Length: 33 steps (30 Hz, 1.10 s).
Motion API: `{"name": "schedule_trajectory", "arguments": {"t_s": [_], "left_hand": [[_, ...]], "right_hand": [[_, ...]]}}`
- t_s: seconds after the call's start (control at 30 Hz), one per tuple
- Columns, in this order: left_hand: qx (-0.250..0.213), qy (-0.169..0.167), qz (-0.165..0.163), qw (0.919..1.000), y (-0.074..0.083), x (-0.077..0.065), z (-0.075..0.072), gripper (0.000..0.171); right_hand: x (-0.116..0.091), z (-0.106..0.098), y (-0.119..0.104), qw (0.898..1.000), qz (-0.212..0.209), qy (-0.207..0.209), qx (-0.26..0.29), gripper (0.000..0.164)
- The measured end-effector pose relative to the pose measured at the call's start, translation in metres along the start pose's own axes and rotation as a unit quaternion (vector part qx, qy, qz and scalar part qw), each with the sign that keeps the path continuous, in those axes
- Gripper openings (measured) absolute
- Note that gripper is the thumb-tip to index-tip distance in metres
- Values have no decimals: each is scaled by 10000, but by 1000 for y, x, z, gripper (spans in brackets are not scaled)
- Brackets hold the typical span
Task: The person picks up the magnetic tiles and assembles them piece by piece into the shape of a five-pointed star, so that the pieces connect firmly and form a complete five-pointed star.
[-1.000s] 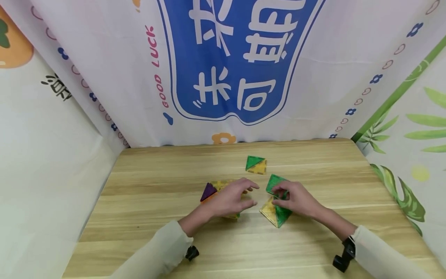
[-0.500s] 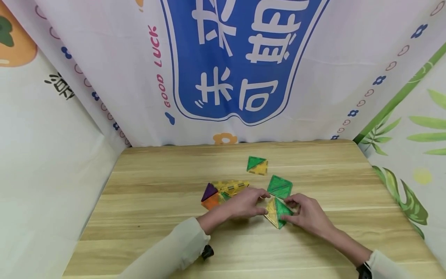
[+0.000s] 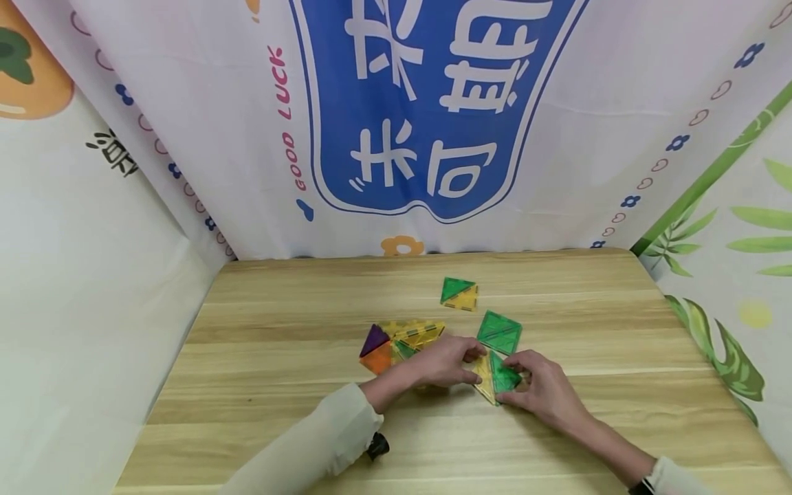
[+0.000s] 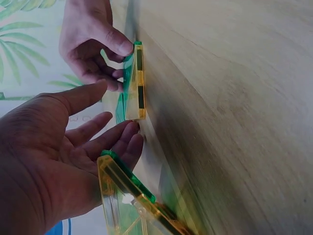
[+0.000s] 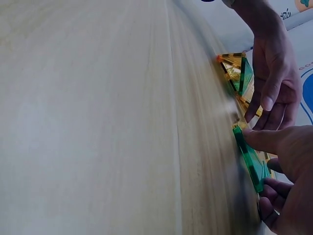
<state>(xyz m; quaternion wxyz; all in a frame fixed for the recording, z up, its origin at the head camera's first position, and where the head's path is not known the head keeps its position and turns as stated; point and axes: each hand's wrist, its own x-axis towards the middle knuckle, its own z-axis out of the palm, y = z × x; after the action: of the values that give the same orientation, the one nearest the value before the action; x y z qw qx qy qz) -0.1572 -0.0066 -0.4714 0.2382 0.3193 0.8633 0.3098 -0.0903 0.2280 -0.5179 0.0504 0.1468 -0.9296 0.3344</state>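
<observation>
A translucent green triangular magnetic tile [image 3: 504,378] lies against a yellow triangular magnetic tile [image 3: 485,379] on the table, long edges together. My right hand [image 3: 549,389] pinches the green triangle, thumb at the near corner and fingertips at the far one, as the right wrist view also shows. On the other side, my left hand [image 3: 447,361] has its thumb and fingers loosely bent right at the yellow triangle [image 4: 141,81]. Below the left hand in its wrist view rises a yellow and green tile build [image 4: 128,196], partly hidden by that hand in the head view.
Just behind the held tiles lies a green square of two triangles [image 3: 500,332]. Farther back is a green-and-yellow square [image 3: 459,294]. The tile build at left includes a purple triangle [image 3: 374,340] and an orange one [image 3: 376,358]. A printed curtain [image 3: 557,206] hangs along the table's back edge.
My left hand has moved right, from over the tile build to the yellow triangle. My right hand has shifted back from the green square and taken hold of the green triangle's outer side.
</observation>
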Motion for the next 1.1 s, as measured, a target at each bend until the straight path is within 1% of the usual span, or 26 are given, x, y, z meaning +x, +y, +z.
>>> {"name": "schedule_trajectory", "arguments": {"t_s": [0.17,0.27,0.43,0.53,0.67,0.73,0.83,0.9,0.93,0.97,1.03,1.07,1.1], "left_hand": [[-244,74,-58,9997,2,0,0,44],[-434,157,-91,9989,3,0,1,40],[-932,301,-177,9950,2,1,3,33],[-1131,344,-219,9927,1,2,4,31],[-1162,359,-220,9923,1,4,5,29],[-1129,394,-198,9926,0,5,6,29],[-971,457,-138,9941,1,5,7,28],[-909,498,-69,9946,0,5,7,26],[-922,508,-26,9944,0,4,7,26],[-977,505,2,9939,0,4,7,26],[-1123,477,63,9925,-1,2,4,25],[-1213,454,95,9915,-2,1,3,25],[-1298,428,134,9905,-2,0,1,25]], "right_hand": [[-1,3,-1,9999,-48,93,-5,52],[-1,4,-1,9997,-158,183,-17,52],[-3,6,0,9987,-367,352,-26,52],[-4,8,1,9979,-492,412,27,53],[-5,10,4,9971,-581,410,278,53],[-5,10,6,9967,-549,373,465,53],[-5,9,7,9952,-441,221,845,48],[-5,6,8,9906,-314,-10,1333,42],[-5,4,9,9864,-236,-161,1621,39],[-4,2,9,9811,-156,-322,1901,36],[-2,-2,10,9668,37,-655,2468,32],[-1,-4,10,9599,110,-803,2684,31],[1,-6,10,9551,149,-908,2818,30]]}}
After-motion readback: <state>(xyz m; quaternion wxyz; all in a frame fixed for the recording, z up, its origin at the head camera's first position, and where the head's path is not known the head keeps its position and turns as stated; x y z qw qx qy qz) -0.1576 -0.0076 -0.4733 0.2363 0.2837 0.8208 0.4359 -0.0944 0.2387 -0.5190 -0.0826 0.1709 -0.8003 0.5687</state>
